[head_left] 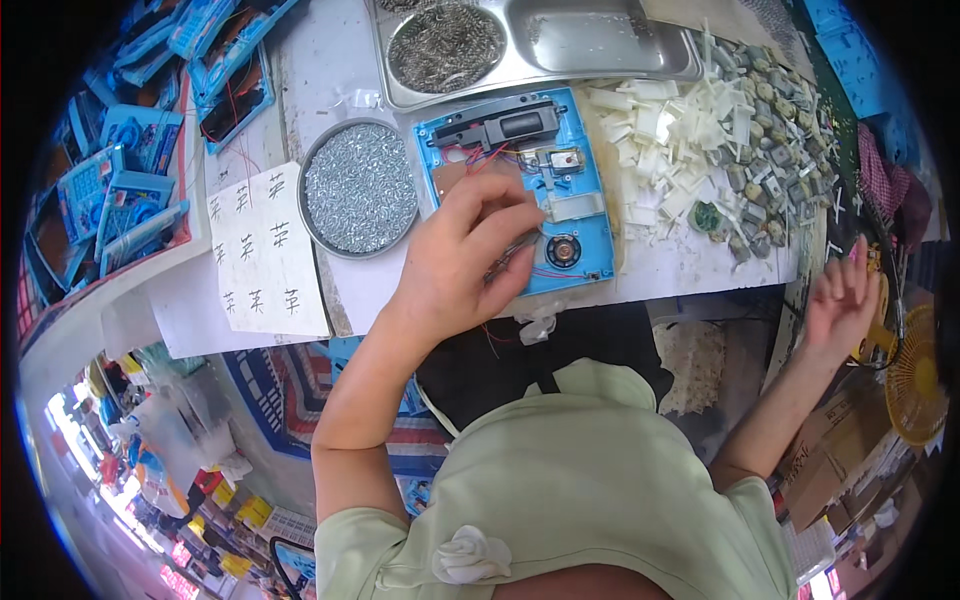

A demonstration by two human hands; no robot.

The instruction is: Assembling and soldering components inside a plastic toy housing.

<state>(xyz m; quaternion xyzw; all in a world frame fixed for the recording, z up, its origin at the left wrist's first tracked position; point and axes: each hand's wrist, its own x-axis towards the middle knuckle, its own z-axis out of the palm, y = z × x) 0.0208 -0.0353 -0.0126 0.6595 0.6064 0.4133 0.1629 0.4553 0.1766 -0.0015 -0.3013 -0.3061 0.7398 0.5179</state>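
A blue plastic toy housing (592, 140) lies open on the table in front of me. Inside it are a black part (500, 125), coloured wires, a small boxed motor (566, 160), a white translucent piece (577, 206) and a round speaker (563, 251). My left hand (468, 250) is over the housing's left side, fingers curled together. Small dark bits show between them, too hidden to name. Away from the housing, at the table's right edge, my right hand (842, 305) is raised with fingers stretched and apart, nothing visible in it.
Left of the housing stands a round bowl of small screws (360, 188) beside a paper sheet (265, 255). A metal tray (600, 40) holds springs (445, 45). White plastic pieces (650, 130) and small motors (780, 150) are heaped right. Blue housings (140, 195) pile far left; a yellow fan (915, 375) stands right.
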